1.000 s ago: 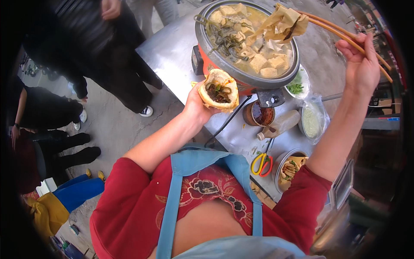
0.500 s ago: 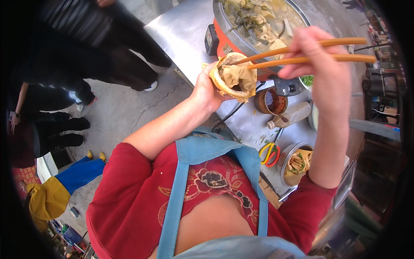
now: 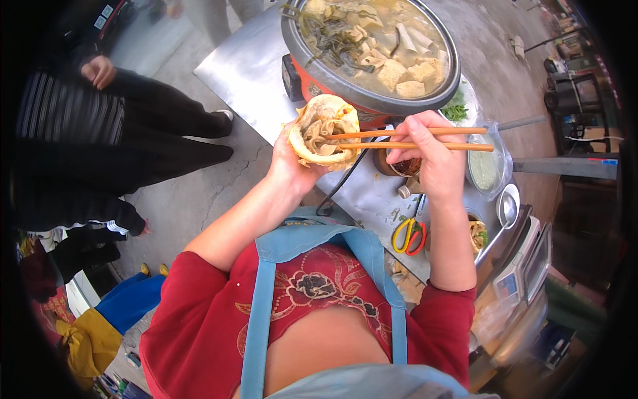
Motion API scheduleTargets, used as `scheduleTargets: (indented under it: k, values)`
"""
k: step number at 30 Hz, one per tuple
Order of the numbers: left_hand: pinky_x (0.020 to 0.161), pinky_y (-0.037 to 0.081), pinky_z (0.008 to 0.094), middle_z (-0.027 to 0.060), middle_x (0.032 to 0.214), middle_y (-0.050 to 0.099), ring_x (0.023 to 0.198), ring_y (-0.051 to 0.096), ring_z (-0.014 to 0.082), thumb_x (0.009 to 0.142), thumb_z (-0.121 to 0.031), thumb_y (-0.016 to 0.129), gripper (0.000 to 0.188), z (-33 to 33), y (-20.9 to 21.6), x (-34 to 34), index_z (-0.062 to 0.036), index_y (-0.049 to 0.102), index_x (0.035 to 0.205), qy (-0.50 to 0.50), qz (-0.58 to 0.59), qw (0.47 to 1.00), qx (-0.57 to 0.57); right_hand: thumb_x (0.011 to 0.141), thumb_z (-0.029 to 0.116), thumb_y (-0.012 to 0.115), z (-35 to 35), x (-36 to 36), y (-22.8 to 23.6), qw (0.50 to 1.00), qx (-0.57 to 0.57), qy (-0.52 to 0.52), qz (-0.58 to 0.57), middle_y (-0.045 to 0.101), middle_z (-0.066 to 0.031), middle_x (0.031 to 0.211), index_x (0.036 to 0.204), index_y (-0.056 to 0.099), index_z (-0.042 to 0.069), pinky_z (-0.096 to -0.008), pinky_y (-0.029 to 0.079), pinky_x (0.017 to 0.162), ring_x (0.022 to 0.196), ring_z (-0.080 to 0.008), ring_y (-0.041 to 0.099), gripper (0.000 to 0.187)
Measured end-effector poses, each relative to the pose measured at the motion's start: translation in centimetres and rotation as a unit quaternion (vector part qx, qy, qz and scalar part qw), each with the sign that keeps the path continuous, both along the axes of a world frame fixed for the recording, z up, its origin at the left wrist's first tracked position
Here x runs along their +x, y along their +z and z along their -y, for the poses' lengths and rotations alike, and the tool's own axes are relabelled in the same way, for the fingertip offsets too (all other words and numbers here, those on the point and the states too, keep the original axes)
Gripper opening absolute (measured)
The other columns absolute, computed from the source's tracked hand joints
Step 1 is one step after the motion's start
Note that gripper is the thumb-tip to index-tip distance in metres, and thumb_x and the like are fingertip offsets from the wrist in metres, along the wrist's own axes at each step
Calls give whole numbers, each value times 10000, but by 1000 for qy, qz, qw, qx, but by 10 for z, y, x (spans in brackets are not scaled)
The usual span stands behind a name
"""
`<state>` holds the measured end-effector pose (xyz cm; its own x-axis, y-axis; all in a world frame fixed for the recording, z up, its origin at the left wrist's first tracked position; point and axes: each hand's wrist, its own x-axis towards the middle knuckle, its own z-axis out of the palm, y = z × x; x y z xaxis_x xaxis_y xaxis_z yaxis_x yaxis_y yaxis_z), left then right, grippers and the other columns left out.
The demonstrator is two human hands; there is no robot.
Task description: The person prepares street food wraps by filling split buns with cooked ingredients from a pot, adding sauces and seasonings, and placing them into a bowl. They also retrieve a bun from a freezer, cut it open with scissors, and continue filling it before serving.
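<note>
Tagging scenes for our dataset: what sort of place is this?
Probably an open-air street-food stall: a big orange-sided pot of broth on a metal table, a filled bread in the left hand, and a bystander in dark trousers on bare grey ground.

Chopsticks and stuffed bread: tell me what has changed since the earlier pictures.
The right hand has brought the chopsticks leftward and nearer the body, from over the pot to the bread. The folded pale sheet they carried now sits in its opening; whether they have let go of it, I cannot tell. The left hand still holds the bread, and the scissors remain on the table.
</note>
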<state>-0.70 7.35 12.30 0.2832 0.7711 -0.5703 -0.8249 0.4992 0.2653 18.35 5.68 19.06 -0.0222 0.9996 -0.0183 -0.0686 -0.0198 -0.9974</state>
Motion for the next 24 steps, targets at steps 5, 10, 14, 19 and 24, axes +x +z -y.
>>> scheduleTargets:
  k: [5, 10, 14, 19, 24]
  values:
    - [931, 437, 467, 100, 1181, 567, 1088, 542, 276, 924, -382, 331, 443, -6, 0, -1, -87, 511, 1203, 22, -8, 999, 35, 922, 163, 471, -3, 46, 57, 980, 189, -59, 32, 582, -94, 700, 841, 575, -26, -228, 430, 488, 508, -139, 536, 230]
    - [927, 445, 466, 118, 1171, 569, 1075, 547, 289, 928, -353, 369, 420, -2, -4, 0, -58, 511, 1192, 39, -9, 999, 24, 910, 198, 525, -34, 54, 53, 953, 200, -137, 184, 602, -74, 748, 876, 625, -28, -209, 421, 510, 525, -114, 533, 250]
    - [941, 431, 473, 120, 1196, 556, 1089, 537, 298, 926, -359, 350, 434, 0, -5, 1, -62, 506, 1202, 21, -12, 1000, 16, 912, 205, 528, -54, 44, 31, 965, 179, -95, 165, 616, -83, 758, 849, 620, -21, -207, 448, 494, 524, -125, 558, 252]
    - [943, 430, 457, 96, 1203, 557, 1105, 535, 274, 922, -374, 307, 455, 1, -7, 2, -79, 501, 1209, 40, -29, 999, 13, 934, 228, 492, -49, 56, 29, 965, 180, -173, 82, 623, -135, 773, 833, 573, -28, -263, 520, 533, 563, -187, 613, 287]
    - [958, 410, 483, 108, 1194, 562, 1107, 525, 295, 927, -354, 317, 439, -1, -7, 1, -74, 515, 1201, 40, -12, 999, 7, 948, 243, 461, -36, 73, 36, 955, 243, -170, 26, 606, -153, 801, 825, 545, -30, -305, 547, 559, 579, -206, 614, 311]
